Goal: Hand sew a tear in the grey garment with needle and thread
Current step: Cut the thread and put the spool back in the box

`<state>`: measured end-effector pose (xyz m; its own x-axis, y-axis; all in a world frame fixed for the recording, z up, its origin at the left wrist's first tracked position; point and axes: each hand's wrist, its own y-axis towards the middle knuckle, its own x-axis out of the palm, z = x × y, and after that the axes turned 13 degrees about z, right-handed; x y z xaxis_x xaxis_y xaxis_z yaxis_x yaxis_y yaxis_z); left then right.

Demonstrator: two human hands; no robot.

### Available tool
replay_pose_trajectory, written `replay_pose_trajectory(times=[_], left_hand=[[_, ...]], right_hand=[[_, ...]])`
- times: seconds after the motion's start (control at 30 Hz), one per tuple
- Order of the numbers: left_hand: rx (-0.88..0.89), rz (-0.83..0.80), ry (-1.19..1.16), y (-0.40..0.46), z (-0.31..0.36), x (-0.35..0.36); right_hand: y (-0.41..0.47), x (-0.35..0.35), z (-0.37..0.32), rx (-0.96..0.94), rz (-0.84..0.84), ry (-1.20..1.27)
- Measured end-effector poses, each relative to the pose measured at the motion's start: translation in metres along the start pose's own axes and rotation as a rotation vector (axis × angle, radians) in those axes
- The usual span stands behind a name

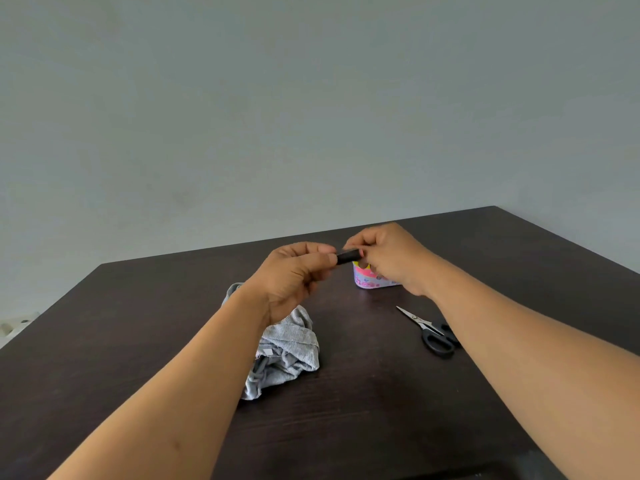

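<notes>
Dark wooden worktop (pixel 363 410) carries the crumpled grey garment (pixel 289 348), scissors (pixel 433 332) and a pink container (pixel 369 277). Above them, left hand (pixel 294 275) and right hand (pixel 391 254) each pinch one end of a black thread spool (pixel 348 256).

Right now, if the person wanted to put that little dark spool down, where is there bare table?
Bare table lies between the grey garment and the scissors, and along the left side beyond the garment. It is crowded under the hands, where the pink container stands behind the dark spool.
</notes>
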<state>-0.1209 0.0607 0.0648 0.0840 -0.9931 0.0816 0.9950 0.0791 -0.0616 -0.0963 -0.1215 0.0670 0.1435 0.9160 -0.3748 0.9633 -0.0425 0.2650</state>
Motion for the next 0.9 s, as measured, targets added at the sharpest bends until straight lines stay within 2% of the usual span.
replay_pose_trajectory(times=[0.1,0.13,0.2,0.3,0.43,0.5,0.6,0.67,0.73,0.8,0.9], left_hand=[[0.019,0.156,-0.158,0.006,0.000,0.000],[0.056,0.207,-0.126,0.007,-0.001,0.000],[0.147,0.268,0.083,0.009,-0.006,-0.003],[0.163,0.183,0.280,0.005,-0.010,-0.005],[0.013,-0.011,0.075,0.001,-0.006,-0.006],[-0.015,-0.011,-0.041,0.000,-0.003,-0.006],[-0.001,0.111,-0.186,0.004,-0.002,-0.004],[0.073,0.222,-0.076,0.008,-0.005,-0.004],[0.157,0.259,0.189,0.009,-0.011,-0.004],[0.151,0.185,0.321,0.006,-0.013,-0.004],[0.051,0.031,0.219,0.001,-0.008,-0.004]], right_hand=[[-0.010,0.009,0.006,0.006,-0.073,-0.044],[-0.014,0.010,0.003,-0.025,-0.102,-0.088],[-0.015,0.011,-0.008,-0.082,-0.127,-0.105],[-0.007,0.005,-0.020,-0.131,-0.079,-0.062],[0.002,-0.003,-0.015,-0.084,-0.004,-0.025],[0.000,0.002,-0.006,-0.026,-0.007,-0.003],[-0.012,0.011,0.002,-0.022,-0.075,-0.099],[-0.018,0.014,-0.002,-0.092,-0.113,-0.163],[-0.017,0.012,-0.011,-0.171,-0.123,-0.218],[-0.011,0.008,-0.020,-0.216,-0.105,-0.243],[0.000,0.001,-0.019,-0.193,-0.050,-0.190]])
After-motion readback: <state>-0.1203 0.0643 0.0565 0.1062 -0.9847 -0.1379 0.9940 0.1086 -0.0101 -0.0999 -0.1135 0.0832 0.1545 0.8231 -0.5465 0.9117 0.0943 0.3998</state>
